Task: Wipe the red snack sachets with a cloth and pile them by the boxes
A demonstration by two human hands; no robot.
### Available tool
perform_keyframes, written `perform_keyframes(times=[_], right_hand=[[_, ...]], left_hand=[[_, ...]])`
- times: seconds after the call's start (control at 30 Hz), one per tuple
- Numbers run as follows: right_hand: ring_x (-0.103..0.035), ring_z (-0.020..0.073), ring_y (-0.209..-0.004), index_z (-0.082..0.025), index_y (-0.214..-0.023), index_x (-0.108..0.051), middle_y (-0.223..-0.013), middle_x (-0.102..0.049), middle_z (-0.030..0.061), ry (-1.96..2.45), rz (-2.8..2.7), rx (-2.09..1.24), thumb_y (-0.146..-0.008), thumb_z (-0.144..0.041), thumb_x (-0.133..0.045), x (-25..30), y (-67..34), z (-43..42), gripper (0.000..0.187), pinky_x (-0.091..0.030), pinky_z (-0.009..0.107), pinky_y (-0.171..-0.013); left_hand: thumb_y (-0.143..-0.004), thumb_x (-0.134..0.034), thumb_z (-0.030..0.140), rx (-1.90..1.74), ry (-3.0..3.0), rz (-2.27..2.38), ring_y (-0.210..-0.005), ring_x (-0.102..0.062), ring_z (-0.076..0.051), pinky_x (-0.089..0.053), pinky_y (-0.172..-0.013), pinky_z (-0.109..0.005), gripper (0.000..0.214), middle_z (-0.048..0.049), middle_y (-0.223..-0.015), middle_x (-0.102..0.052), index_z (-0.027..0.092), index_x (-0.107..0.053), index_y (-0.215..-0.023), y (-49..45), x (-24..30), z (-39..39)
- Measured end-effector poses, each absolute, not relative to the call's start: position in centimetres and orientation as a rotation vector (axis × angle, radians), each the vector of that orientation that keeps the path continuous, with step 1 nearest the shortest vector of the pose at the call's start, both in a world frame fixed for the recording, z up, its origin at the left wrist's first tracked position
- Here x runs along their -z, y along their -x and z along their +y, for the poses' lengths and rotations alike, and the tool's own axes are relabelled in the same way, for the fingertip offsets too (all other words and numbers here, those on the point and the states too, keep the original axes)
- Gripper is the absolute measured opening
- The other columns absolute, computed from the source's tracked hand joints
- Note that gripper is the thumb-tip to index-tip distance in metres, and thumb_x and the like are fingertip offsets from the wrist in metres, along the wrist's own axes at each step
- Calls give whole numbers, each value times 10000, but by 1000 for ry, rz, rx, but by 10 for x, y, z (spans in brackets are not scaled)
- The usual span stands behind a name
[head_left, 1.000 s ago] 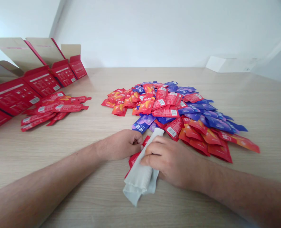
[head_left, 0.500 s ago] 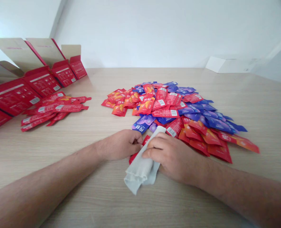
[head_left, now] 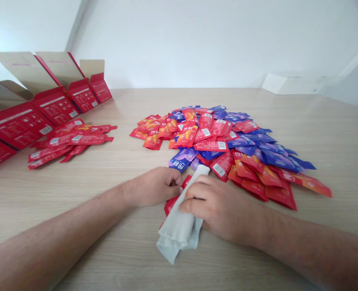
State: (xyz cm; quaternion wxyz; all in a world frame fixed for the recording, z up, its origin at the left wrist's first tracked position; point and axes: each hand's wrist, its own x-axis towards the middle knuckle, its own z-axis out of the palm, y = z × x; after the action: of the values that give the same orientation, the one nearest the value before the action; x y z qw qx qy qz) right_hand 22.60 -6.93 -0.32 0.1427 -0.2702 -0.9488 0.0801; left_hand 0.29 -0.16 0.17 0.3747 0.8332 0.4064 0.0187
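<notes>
My left hand (head_left: 154,186) is curled, its fingertips pinching the edge of a red packet (head_left: 172,203) flat on the wooden table (head_left: 106,178). My right hand (head_left: 218,206) presses a folded pale grey cloth (head_left: 179,228) onto that packet, fingers closed over the cloth. Most of the packet is hidden under cloth and hands. Just beyond lies a big pile of red, orange and blue packets (head_left: 227,141).
A smaller heap of long red packets (head_left: 66,141) lies at the left. Behind it stand several open red cartons (head_left: 45,107) with raised flaps. A white box (head_left: 287,83) sits at the far right edge by the wall.
My right hand slid the cloth a little away along the packet, then back toward me. My left hand stayed put.
</notes>
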Motion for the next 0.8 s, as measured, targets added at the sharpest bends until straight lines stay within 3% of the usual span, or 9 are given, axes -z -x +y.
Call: perform_keyframes(times=[0.23,0.4,0.57,0.8], right_hand=[[-569,250,-1025,-171,-1107,-721,-1073,-687,74,849,-2658,-236,-914,-130,-683,5,-226,-69,200,-484,400,-922],[-574,248,-1034,-192,-1100,-732,-1057,-695,74,747,-2750,-238,-973,-194,-635,3,-226,-70,160,-482,404,-929],[-571,253,-1030,-177,-1123,-727,-1075,-692,76,874,-2643,-237,-910,-127,-680,5,-227,-69,224,-479,404,-923],[-581,248,-1028,-181,-1104,-734,-1057,-699,78,777,-2717,-252,-948,-173,-658,4,-225,-67,173,-479,404,-926]], left_hand=[[-842,-530,228,-43,-2098,1040,-621,-536,-104,-367,-534,-209,85,81,-674,-593,229,-615,-851,-3,-2,-2],[-831,-544,222,-47,-2128,1033,-617,-512,-104,-354,-528,-213,78,77,-668,-581,225,-622,-835,-3,-2,-1],[-849,-528,239,-36,-2109,1039,-629,-538,-109,-375,-538,-212,92,74,-680,-596,229,-620,-850,-2,-1,-3],[-836,-539,222,-37,-2134,1033,-635,-534,-104,-365,-544,-205,86,69,-688,-601,223,-623,-851,-3,-3,-2]])
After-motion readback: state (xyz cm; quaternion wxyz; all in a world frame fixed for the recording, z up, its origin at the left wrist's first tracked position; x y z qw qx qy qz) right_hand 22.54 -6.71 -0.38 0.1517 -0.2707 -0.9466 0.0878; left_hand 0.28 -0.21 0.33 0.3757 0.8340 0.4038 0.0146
